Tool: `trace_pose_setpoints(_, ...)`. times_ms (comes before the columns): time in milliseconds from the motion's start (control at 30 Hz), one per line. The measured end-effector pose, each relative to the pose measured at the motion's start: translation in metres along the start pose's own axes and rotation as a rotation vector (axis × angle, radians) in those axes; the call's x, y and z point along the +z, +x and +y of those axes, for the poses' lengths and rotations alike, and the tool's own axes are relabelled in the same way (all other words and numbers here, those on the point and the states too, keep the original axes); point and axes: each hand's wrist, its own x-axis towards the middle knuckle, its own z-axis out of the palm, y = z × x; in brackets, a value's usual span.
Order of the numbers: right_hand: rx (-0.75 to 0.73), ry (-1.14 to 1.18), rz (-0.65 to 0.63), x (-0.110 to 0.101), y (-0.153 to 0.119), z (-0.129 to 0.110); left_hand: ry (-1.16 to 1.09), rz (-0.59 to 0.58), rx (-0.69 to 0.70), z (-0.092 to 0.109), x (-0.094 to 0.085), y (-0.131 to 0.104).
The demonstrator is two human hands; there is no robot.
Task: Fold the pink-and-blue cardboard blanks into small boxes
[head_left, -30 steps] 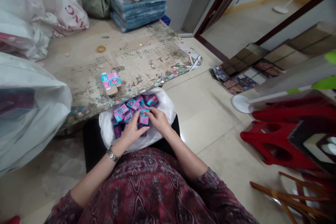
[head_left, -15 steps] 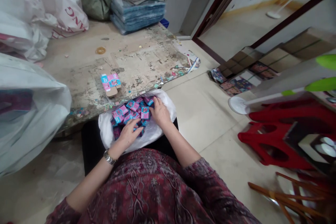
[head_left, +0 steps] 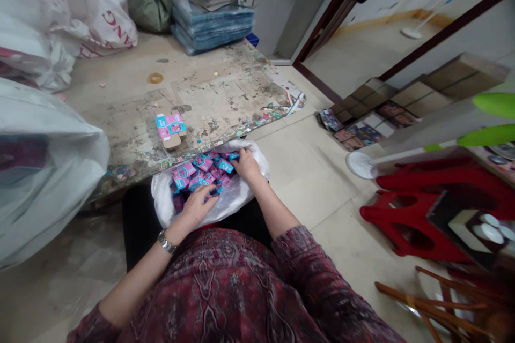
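Note:
A white plastic bag (head_left: 161,209) lies open on my lap, filled with small pink-and-blue boxes (head_left: 183,176). My left hand (head_left: 198,204), with a metal watch on its wrist, rests over the near side of the pile, fingers and thumb apart. At the right side of the bag, my right hand (head_left: 247,166) touches the boxes with its fingertips, fingers stretched. Beside its thumb one box (head_left: 224,165) lies tilted, blue side up. On the table edge ahead stands a larger pink-and-blue carton (head_left: 169,126) with its brown flap open.
The worn table (head_left: 225,88) carries a tape ring (head_left: 155,78), a stack of blue plastic-wrapped sheets (head_left: 213,27) and white sacks (head_left: 88,5). A big white bag (head_left: 68,171) bulges at left. Red stools (head_left: 402,220) and cardboard boxes (head_left: 422,94) stand on the right.
The box near my right thumb has tipped over and shifted up slightly, now showing its blue side. My right hand has moved a little; my left hand has hardly moved.

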Motion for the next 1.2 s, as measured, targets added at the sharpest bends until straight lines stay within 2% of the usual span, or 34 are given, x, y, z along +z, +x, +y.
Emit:
trace_pose_setpoints(200,-0.013,0.076,0.109,0.008,-0.003,0.003,-0.015,-0.014,-0.015,0.002,0.001,0.000)
trace_pose_setpoints(400,-0.027,0.101,0.144,0.010,-0.005,0.002,-0.013,-0.020,-0.036,0.004,0.001,0.000)
trace_pose_setpoints(633,-0.121,0.014,0.098,0.004,-0.010,0.003,-0.041,-0.016,-0.037,0.001,0.004,-0.001)
trace_pose_setpoints(867,-0.058,-0.057,-0.045,-0.004,0.008,0.000,-0.041,-0.030,-0.066,0.001,0.004,-0.002)
trace_pose_setpoints(1000,-0.066,-0.059,-0.031,-0.003,0.010,0.000,-0.052,-0.014,-0.060,-0.001,0.003,-0.003)
trace_pose_setpoints(1200,-0.109,-0.072,0.003,-0.002,-0.005,-0.002,-0.075,-0.010,-0.084,-0.001,0.003,-0.004)
